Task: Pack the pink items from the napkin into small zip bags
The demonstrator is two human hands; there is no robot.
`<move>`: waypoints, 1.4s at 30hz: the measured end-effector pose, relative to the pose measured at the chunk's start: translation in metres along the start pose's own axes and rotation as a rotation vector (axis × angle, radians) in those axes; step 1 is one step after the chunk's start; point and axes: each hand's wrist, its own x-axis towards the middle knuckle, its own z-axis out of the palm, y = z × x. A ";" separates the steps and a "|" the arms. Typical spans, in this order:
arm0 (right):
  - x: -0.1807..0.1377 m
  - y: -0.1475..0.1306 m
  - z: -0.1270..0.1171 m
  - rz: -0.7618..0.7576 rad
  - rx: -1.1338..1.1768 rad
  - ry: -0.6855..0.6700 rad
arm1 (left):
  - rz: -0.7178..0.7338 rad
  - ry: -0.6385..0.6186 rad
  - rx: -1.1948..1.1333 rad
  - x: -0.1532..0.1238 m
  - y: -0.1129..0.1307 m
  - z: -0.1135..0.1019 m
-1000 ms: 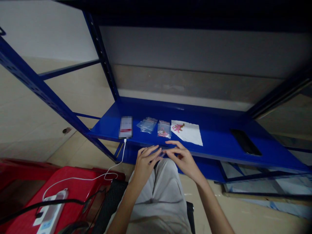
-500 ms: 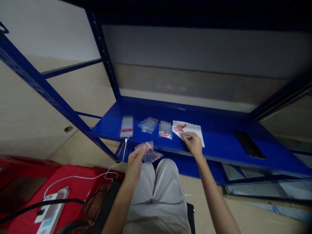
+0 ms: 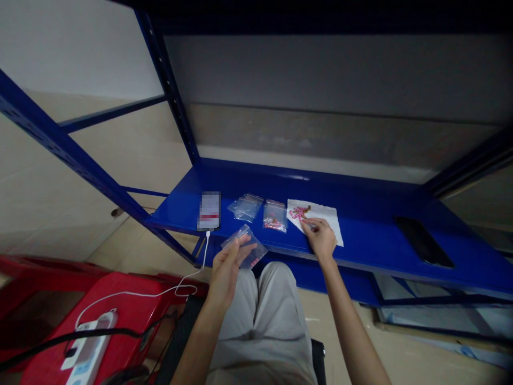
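Observation:
My left hand (image 3: 226,264) holds a small clear zip bag (image 3: 249,247) above my lap, with a few pink beads (image 3: 255,262) in its lower corner. The thumb and fingers of my right hand (image 3: 321,238) are pinched together at the edge of a cluster of pink and brown beads (image 3: 298,213). That cluster lies on a white sheet of paper (image 3: 332,218) on the blue shelf (image 3: 256,176). Whatever sits between those fingertips is too small to make out. Left of the paper rests a filled zip bag (image 3: 274,216) of pink beads.
Several flat clear bags (image 3: 246,207) lie beside the filled one. A phone (image 3: 209,210) with a white cable (image 3: 207,243) is at the shelf's left, a dark phone (image 3: 425,240) at its right. A power strip (image 3: 92,347) sits on a red stool (image 3: 128,289).
My left hand has turned the bag, and its fingers are more spread behind the plastic. My right hand stays pinched at the beads. The view has shifted slightly.

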 end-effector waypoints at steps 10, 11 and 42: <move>-0.005 -0.038 -0.026 -0.051 0.388 -0.034 | 0.498 -0.038 0.712 0.002 -0.009 0.003; -0.009 -0.051 -0.035 -0.081 0.430 -0.111 | 0.582 -0.050 0.796 0.002 -0.010 0.004; 0.007 0.001 -0.002 -0.056 0.007 -0.098 | 0.221 -0.070 0.478 0.001 0.008 0.010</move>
